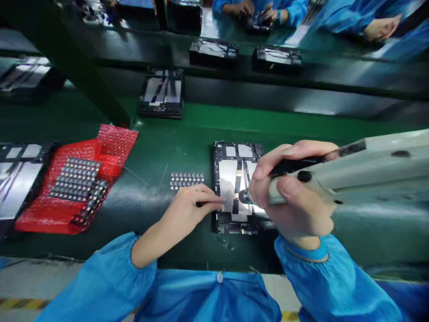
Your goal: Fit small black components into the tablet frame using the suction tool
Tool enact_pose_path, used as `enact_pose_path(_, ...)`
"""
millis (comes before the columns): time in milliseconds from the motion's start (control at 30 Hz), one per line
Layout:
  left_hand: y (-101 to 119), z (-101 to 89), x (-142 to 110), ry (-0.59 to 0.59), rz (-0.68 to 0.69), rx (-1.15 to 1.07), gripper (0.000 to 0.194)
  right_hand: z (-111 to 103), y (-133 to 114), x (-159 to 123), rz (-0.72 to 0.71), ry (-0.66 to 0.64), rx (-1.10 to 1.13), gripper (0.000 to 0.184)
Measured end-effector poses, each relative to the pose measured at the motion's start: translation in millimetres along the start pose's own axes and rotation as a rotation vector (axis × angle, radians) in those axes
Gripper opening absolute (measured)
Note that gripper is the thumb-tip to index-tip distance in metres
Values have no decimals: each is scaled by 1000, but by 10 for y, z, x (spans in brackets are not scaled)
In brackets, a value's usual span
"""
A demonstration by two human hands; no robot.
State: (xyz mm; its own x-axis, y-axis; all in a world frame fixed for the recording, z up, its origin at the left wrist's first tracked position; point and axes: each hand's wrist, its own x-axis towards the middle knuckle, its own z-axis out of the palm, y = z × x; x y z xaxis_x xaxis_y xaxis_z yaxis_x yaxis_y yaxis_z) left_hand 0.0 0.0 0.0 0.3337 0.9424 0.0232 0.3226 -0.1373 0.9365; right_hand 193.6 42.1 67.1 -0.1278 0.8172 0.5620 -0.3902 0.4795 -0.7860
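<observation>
My right hand (301, 210) is wrapped round a light grey electric screwdriver (385, 167), held nearly level with its tip pointing left. The tip is over the middle of an opened tablet-like device (228, 174), which has a black frame, silver panels and dark ribbon strips. Whether the tip touches it I cannot tell. At the device's left side, my left hand (187, 205) has thumb and fingers pinched together over the silver panel; anything between them is too small to make out. Just beyond that hand lies a small panel of tiny circuit boards (187, 175).
Red bubble wrap (114, 143) on the left carries more board panels (75, 176). Beside it sits another opened device (20, 179). A stack of devices (162, 91) stands farther back, below a raised shelf (268, 96). Across the bench, co-workers' hands (246, 8) handle similar devices.
</observation>
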Motion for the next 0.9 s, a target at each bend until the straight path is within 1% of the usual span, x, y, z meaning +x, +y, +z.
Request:
enact_pose_path(133,14,58,-16,36,18,13,10,14,19,-5,-12,-2,-16,26)
enact_pose_path(333,-6,108,-31,95,118,100,13,16,16,22,-17,-27,1,25)
enact_pose_path(500,-58,118,-49,119,111,35,12,-6,25,47,-32,-67,-1,28)
enact_pose_path(667,-94,157,-60,124,45,-54,12,-13,2,55,-45,-85,-10,26)
enact_pose_path(733,-90,178,-60,126,-3,-84,10,8,-21,48,-47,-83,-24,26)
enact_pose_path(800,-74,199,-60,128,-80,-138,12,44,-39,38,-38,-79,-40,25)
enact_pose_path(900,-42,230,-63,129,-256,-280,28,116,-19,35,-24,-64,-77,26)
